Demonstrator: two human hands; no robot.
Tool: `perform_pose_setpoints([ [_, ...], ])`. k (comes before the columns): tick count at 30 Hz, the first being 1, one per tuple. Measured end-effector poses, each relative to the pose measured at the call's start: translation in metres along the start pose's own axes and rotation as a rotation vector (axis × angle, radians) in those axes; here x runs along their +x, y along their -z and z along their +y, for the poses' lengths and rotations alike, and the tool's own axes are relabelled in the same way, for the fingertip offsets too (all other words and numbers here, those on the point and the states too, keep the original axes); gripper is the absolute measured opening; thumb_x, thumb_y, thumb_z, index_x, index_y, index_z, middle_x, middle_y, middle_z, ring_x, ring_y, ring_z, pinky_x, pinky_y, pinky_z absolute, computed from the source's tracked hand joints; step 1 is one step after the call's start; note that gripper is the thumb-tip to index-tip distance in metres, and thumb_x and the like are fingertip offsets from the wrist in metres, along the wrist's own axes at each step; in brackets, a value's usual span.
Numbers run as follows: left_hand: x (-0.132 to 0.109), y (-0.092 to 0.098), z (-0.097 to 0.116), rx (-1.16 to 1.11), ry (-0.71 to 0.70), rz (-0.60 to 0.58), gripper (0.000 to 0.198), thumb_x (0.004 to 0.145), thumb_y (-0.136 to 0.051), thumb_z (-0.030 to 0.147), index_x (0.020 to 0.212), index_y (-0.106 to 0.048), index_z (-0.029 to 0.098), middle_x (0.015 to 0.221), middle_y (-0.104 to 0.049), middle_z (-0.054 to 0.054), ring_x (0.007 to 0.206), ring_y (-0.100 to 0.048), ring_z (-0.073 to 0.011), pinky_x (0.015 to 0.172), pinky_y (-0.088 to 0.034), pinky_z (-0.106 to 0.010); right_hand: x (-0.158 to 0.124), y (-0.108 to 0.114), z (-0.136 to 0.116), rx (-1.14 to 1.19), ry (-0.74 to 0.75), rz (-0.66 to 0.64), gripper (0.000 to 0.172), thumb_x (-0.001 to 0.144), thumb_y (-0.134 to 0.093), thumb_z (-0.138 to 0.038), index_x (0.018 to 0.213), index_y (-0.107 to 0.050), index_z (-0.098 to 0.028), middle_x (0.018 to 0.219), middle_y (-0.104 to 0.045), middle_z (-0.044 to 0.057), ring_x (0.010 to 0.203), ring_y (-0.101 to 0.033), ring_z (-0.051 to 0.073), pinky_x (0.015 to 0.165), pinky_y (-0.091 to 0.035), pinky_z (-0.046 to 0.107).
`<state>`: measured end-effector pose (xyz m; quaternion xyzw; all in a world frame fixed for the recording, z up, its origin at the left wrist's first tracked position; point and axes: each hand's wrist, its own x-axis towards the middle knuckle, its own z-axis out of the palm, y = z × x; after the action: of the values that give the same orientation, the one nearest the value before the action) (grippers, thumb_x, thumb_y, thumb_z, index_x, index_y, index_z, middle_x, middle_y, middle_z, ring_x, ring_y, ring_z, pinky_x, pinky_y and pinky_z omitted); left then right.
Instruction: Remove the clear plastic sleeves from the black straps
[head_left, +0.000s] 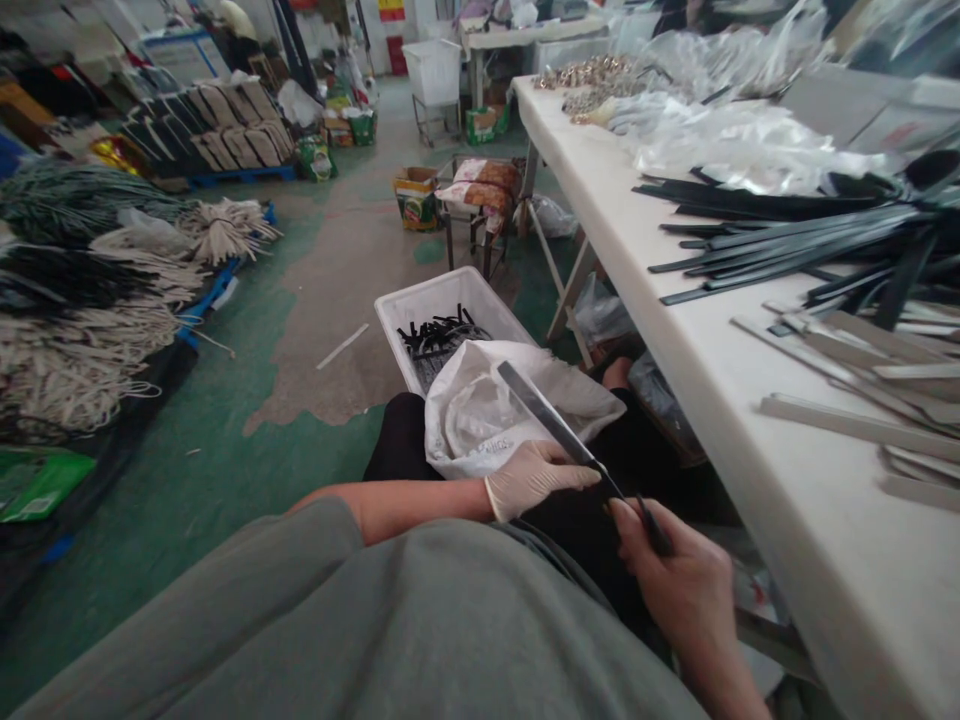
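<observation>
Dark and glossy, a strip (546, 415) is grasped near its lower end by the gloved left hand (525, 482), between thumb and fingers. From that hand its free end is pointed between ten and eleven o'clock, above a white sack (472, 395) spread at twelve o'clock. The bare right hand (682, 565) is held at four o'clock from the left and is clenched around a black handle (655, 528); what the handle belongs to cannot be told, since it is partly covered by the fingers. Strip and handle are seen close together, but whether they are touching cannot be made out.

Beyond the sack, at eleven o'clock, short black pieces (439, 330) are contained in a white bin (480, 292). Farther off, a printed bag (487, 183) is set on a stool at twelve o'clock, with a carton (417, 205) just beside it. On the white table (709, 400) to the right, clear bags (750, 145) are heaped at one o'clock, black strips (772, 245) are bunched at two, and pale strips (855, 422) are laid at three. Bundled cords (67, 345) are piled between nine and ten o'clock.
</observation>
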<state>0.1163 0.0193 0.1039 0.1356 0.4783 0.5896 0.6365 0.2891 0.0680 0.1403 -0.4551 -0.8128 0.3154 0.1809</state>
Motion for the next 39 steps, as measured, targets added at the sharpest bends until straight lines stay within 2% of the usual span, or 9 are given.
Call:
perform_pose_setpoints([
  [4,0.003,0.007,0.009,0.049,-0.103,-0.059,0.04,0.058,-0.086,0.042,0.083,-0.075,0.012,0.074,-0.069,-0.006,0.065,-0.059,-0.0126,0.062,-0.043,-0.025,0.007,-0.002,0.004,0.142,-0.039,-0.122,0.041,0.086,-0.051,-0.056,0.088,-0.069,-0.019,0.059,-0.068,0.002,0.046,-0.06,0.016,0.047,-0.047,0.024],
  [8,0.004,0.019,0.015,0.087,-0.139,-0.038,0.042,0.056,-0.087,0.044,0.079,-0.075,0.011,0.075,-0.069,-0.007,0.063,-0.058,-0.0121,0.061,-0.042,-0.024,0.004,0.0,0.014,0.108,-0.045,-0.187,0.038,0.086,-0.051,-0.055,0.079,-0.065,-0.021,0.056,-0.066,0.002,0.044,-0.061,0.016,0.045,-0.046,0.024],
  [14,-0.002,0.016,-0.003,0.072,-0.058,-0.219,0.046,0.064,-0.084,0.041,0.099,-0.073,0.014,0.094,-0.07,-0.008,0.085,-0.063,-0.0166,0.078,-0.045,-0.027,0.014,-0.012,0.003,0.107,0.033,-0.134,0.039,0.09,-0.048,-0.053,0.071,-0.061,-0.021,0.056,-0.064,0.001,0.044,-0.058,0.014,0.048,-0.045,0.023],
  [18,0.013,0.037,-0.002,-0.318,0.17,-0.288,0.05,0.073,-0.073,0.055,0.102,-0.067,0.015,0.105,-0.068,-0.013,0.096,-0.064,-0.0234,0.085,-0.046,-0.038,0.007,-0.011,0.015,0.142,0.012,-0.225,0.038,0.09,-0.047,-0.053,0.077,-0.063,-0.021,0.057,-0.064,0.001,0.045,-0.058,0.014,0.049,-0.046,0.024],
  [24,0.055,0.054,0.003,-0.715,0.238,0.14,0.046,0.095,-0.045,0.052,0.089,-0.062,0.01,0.077,-0.065,-0.006,0.071,-0.061,-0.0143,0.076,-0.048,-0.03,-0.02,-0.026,0.053,0.025,-0.057,-0.441,0.043,0.091,-0.044,-0.056,0.072,-0.061,-0.022,0.063,-0.068,0.003,0.057,-0.063,0.018,0.056,-0.047,0.027],
  [27,0.058,0.036,0.014,-0.752,0.253,0.132,0.029,0.095,-0.051,0.038,0.09,-0.063,0.012,0.064,-0.054,0.002,0.05,-0.048,-0.0062,0.062,-0.044,-0.022,-0.029,-0.035,0.065,-0.004,-0.098,-0.479,0.045,0.088,-0.042,-0.06,0.08,-0.065,-0.022,0.068,-0.07,0.005,0.06,-0.065,0.021,0.056,-0.047,0.028],
  [30,0.046,0.014,0.036,-0.666,0.093,0.002,0.021,0.089,-0.062,0.035,0.091,-0.064,0.014,0.06,-0.049,0.005,0.045,-0.04,-0.0042,0.053,-0.04,-0.02,-0.024,-0.037,0.053,0.076,-0.146,-0.464,0.049,0.088,-0.042,-0.061,0.098,-0.068,-0.021,0.08,-0.074,0.007,0.066,-0.068,0.021,0.061,-0.051,0.029],
  [33,0.028,0.005,0.068,-0.514,-0.267,0.046,0.028,0.083,-0.069,0.042,0.088,-0.064,0.015,0.058,-0.049,0.005,0.046,-0.042,-0.0049,0.051,-0.039,-0.02,0.001,-0.037,0.013,0.163,-0.089,-0.421,0.046,0.089,-0.045,-0.057,0.107,-0.067,-0.02,0.084,-0.074,0.006,0.068,-0.069,0.021,0.065,-0.052,0.029],
  [39,-0.03,0.052,0.133,-0.374,-0.908,0.314,0.032,0.079,-0.072,0.047,0.09,-0.065,0.017,0.061,-0.056,0.004,0.054,-0.053,-0.0069,0.059,-0.045,-0.021,0.055,-0.049,-0.084,0.319,0.168,-0.564,0.039,0.09,-0.044,-0.053,0.089,-0.065,-0.019,0.062,-0.065,0.001,0.048,-0.059,0.014,0.051,-0.047,0.024],
])
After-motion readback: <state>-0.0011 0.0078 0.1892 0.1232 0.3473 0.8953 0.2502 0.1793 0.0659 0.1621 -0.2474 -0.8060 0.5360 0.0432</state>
